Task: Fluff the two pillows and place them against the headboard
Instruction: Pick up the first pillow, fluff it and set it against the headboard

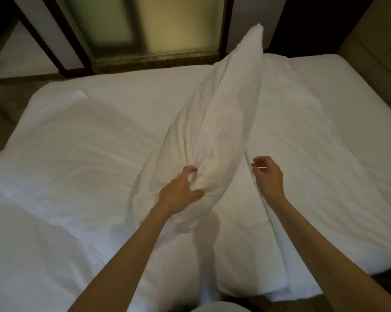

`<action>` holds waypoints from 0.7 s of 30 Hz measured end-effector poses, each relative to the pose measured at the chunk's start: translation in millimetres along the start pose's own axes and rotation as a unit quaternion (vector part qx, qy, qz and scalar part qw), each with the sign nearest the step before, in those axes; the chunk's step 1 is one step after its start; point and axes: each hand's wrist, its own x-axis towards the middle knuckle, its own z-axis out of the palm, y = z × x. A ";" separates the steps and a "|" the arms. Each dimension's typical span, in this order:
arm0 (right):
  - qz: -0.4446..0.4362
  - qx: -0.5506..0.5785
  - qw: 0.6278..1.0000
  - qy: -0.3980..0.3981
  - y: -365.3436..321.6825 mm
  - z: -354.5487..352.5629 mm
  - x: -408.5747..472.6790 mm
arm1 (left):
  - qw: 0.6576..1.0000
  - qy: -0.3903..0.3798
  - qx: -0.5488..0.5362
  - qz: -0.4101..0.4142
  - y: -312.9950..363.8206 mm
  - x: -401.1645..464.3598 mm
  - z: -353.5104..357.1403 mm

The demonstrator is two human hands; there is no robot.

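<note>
A white pillow (223,113) stands on edge across the middle of the bed, its far corner raised toward the window. My left hand (181,192) grips a bunch of the pillow's fabric at its near end. My right hand (267,176) hovers just right of the pillow with fingers curled apart, holding nothing. A second white pillow (302,233) lies flat under my right forearm at the bed's near right side. The padded beige headboard (374,41) rises at the far right of the bed.
The white bed sheet (77,143) is wrinkled, with a folded white duvet (32,244) at the near left. A frosted window with a dark frame (145,25) stands behind the bed. The bed's right near corner drops to dark floor (388,280).
</note>
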 end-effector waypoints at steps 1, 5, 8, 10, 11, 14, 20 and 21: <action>0.008 0.004 1.000 -0.004 7.5 -9.1 -0.7 | 0.999 -0.028 -0.015 0.003 7.5 -4.3 10.3; 0.042 0.023 0.998 -0.036 39.6 -42.7 -5.1 | 0.990 -0.053 -0.132 0.000 40.6 -19.6 58.2; 0.085 0.044 0.992 -0.082 61.6 -62.9 -5.5 | 0.985 0.025 -0.170 -0.008 63.7 -22.8 89.5; 0.116 0.049 0.988 -0.094 74.3 -72.2 -7.0 | 0.982 0.068 -0.174 -0.003 73.6 -23.0 105.6; 0.127 0.048 0.986 -0.093 79.2 -75.0 -8.5 | 0.982 0.087 -0.166 0.002 75.8 -22.3 110.7; 0.162 0.042 0.982 -0.086 94.5 -83.7 -8.7 | 0.983 0.131 -0.126 0.021 80.1 -17.6 123.2; 0.228 0.055 0.970 -0.061 112.0 -84.2 1.8 | 0.983 0.163 -0.058 -0.059 63.8 18.0 117.4; 0.237 0.065 0.968 -0.054 113.7 -82.6 4.2 | 0.982 0.167 -0.052 -0.076 59.8 26.4 113.4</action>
